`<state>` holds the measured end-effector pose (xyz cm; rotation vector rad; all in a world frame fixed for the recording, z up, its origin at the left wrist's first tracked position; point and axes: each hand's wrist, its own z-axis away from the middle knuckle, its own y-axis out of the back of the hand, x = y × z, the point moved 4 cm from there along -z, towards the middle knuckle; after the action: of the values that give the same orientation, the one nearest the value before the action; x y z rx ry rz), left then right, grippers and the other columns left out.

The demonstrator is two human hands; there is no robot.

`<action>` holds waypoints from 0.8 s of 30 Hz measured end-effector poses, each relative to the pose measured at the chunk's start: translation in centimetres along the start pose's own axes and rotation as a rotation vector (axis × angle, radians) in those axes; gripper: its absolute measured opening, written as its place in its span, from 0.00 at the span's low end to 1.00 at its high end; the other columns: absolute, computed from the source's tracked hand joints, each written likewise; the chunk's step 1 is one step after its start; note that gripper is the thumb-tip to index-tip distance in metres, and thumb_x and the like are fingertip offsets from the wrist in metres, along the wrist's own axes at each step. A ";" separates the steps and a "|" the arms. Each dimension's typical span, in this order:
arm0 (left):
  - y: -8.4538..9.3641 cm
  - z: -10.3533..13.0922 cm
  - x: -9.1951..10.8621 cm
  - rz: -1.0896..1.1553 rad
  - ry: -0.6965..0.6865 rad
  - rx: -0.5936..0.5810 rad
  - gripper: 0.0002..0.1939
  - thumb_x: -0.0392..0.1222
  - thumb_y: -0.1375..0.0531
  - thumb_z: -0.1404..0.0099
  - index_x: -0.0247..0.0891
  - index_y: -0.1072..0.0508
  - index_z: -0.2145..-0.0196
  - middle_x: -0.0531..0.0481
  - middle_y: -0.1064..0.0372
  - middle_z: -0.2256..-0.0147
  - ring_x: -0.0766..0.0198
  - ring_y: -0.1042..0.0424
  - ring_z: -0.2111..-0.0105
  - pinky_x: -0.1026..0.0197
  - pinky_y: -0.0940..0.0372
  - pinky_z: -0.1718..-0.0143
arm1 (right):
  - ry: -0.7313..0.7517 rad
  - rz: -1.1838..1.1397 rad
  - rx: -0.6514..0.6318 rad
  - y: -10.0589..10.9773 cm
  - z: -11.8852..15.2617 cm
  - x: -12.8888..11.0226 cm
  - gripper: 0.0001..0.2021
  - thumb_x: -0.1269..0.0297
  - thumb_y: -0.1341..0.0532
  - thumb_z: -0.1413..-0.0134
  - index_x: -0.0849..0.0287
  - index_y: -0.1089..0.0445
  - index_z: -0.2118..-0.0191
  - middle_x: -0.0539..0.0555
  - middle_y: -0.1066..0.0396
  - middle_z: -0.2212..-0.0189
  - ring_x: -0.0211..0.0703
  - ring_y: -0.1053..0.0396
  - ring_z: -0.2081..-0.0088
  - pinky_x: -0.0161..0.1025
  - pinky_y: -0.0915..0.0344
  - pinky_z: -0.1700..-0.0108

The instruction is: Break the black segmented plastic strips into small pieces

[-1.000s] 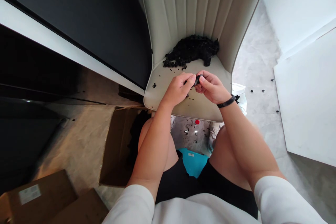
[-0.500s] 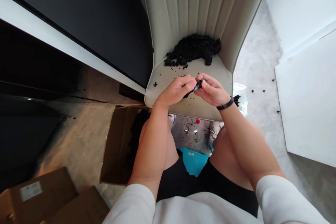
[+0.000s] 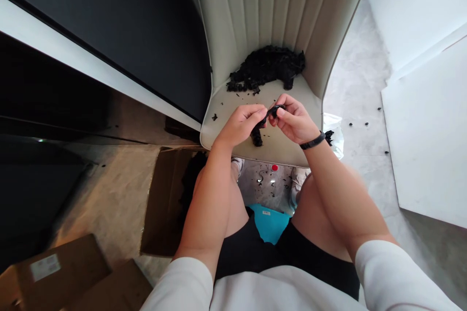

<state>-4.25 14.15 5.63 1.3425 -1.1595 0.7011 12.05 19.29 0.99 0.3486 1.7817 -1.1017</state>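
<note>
Pale chair: we face its quilted back [image 3: 277,14], and our hands work above the front of its seat.
Black pile: a ragged heap [image 3: 270,65] lies beyond both hands, against the foot of the chair back; in this view our right hand is the nearer of the two.
Left hand: ours [image 3: 246,121] comes in from the left, knuckles up, its fingers pinched on the black strip's nearer, left-hand stretch.
Right hand: ours [image 3: 292,116], with a dark wristband [image 3: 314,142], has thumb and fingers closed on the strip's far, right-hand end.
Black strip: it is held [image 3: 275,109] in the small gap between our two hands, clear of the pile.
Long axis: between the hands it slants up and away to the right; a dark length below our left fingers points back towards us, though we cannot tell whether it is the same piece.
Scraps: small dark bits [image 3: 214,117] dot the seat around our hands.
</note>
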 end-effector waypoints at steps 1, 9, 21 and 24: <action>0.1 0.0 -0.1 -0.010 0.008 0.009 0.27 0.60 0.46 0.18 0.41 0.26 0.70 0.48 0.27 0.70 0.60 0.28 0.66 0.55 0.30 0.59 | 0.013 0.001 0.031 0.1 -0.1 0.1 0.30 0.43 0.15 0.51 0.53 0.33 0.61 0.45 0.25 0.71 0.36 0.28 0.71 0.36 0.31 0.66; -0.5 -0.5 -0.6 -0.127 0.003 0.202 0.30 0.70 0.47 0.19 0.43 0.27 0.65 0.49 0.27 0.67 0.59 0.28 0.63 0.55 0.32 0.57 | 0.028 0.057 0.136 0.1 0.0 0.5 0.33 0.37 0.17 0.53 0.52 0.33 0.60 0.45 0.25 0.70 0.37 0.28 0.72 0.37 0.29 0.67; -1.9 -1.2 0.6 -0.302 -0.139 0.261 0.32 0.68 0.51 0.17 0.43 0.36 0.72 0.47 0.30 0.70 0.56 0.30 0.63 0.50 0.32 0.54 | 0.069 0.360 0.124 -0.9 1.1 0.7 0.31 0.26 0.37 0.32 0.53 0.31 0.66 0.48 0.33 0.75 0.40 0.35 0.72 0.41 0.36 0.70; -1.9 -1.1 0.9 -0.314 -0.122 0.271 0.34 0.69 0.51 0.17 0.44 0.36 0.73 0.48 0.31 0.72 0.56 0.30 0.65 0.50 0.33 0.55 | 0.095 0.406 0.135 -1.2 1.1 0.6 0.32 0.26 0.39 0.30 0.52 0.33 0.68 0.48 0.35 0.75 0.41 0.37 0.72 0.41 0.37 0.69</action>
<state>-1.99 14.70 5.90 1.7717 -0.9403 0.5662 11.65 17.57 0.94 0.8175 1.6255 -0.9253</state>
